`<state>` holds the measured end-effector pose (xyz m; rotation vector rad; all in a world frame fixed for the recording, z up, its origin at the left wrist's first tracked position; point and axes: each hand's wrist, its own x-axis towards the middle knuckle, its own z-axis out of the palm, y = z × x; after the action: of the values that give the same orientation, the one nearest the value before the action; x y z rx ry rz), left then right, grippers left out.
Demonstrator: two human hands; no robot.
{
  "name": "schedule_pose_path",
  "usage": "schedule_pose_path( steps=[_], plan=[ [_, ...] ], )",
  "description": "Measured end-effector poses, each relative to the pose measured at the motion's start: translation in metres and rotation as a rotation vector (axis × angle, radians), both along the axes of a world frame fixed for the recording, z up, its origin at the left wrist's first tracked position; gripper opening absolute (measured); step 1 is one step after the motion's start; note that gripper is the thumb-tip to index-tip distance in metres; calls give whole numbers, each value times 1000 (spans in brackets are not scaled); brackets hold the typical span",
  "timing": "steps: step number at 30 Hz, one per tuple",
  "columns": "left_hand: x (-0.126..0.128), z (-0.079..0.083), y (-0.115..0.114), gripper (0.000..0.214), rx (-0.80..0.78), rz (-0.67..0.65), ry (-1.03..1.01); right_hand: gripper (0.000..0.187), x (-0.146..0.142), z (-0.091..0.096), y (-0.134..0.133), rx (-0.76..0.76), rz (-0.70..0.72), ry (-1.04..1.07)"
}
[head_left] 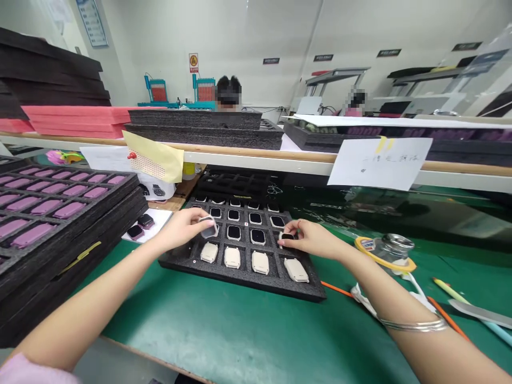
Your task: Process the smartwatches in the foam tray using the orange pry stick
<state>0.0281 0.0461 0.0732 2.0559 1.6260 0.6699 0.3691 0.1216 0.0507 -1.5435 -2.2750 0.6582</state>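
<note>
A black foam tray [240, 273] with square compartments lies on the green table, holding several cream watch cases. In the nearest row the cases, such as this watch case [260, 262], lie back side up; farther rows show dark screens, like this watch [257, 236]. My left hand [184, 229] pinches a watch [208, 228] over the tray's left side, its glossy face tilted. At the tray's right side my right hand [310, 238] has its fingers closed on another watch [287, 236], partly hidden by the fingers, at its compartment.
Stacked foam trays [72, 261] with purple cases stand at left. Two purple watches [141, 226] lie on white paper. A shelf [256, 156] crosses above. At right are a metal-topped jar [396, 246], a knife [480, 312] and a toothbrush [418, 285]. Another person [228, 93] sits beyond.
</note>
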Motion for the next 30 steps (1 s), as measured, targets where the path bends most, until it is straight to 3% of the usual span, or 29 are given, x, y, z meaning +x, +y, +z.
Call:
schedule_pose_path(
  steps=[5,10,15,20,25,30],
  plan=[
    [48,-23,45,38,16,-29,70,20,-15,15,5,-118,48,23],
    [73,-30,50,35,109,-30,226,26,-50,3,10,-81,143,-21],
    [75,-32,43,34,121,-66,298,25,-63,-10,7,-21,213,-66],
    [61,-31,50,43,61,-134,197,30,-58,-16,-1,-5,113,49],
    [60,-22,35,41,50,-127,26,42,-48,-15,-16,-36,-12,283],
    [77,-8,-9,37,74,-56,-213,56,-34,-9,-55,-72,-115,605]
  ],
)
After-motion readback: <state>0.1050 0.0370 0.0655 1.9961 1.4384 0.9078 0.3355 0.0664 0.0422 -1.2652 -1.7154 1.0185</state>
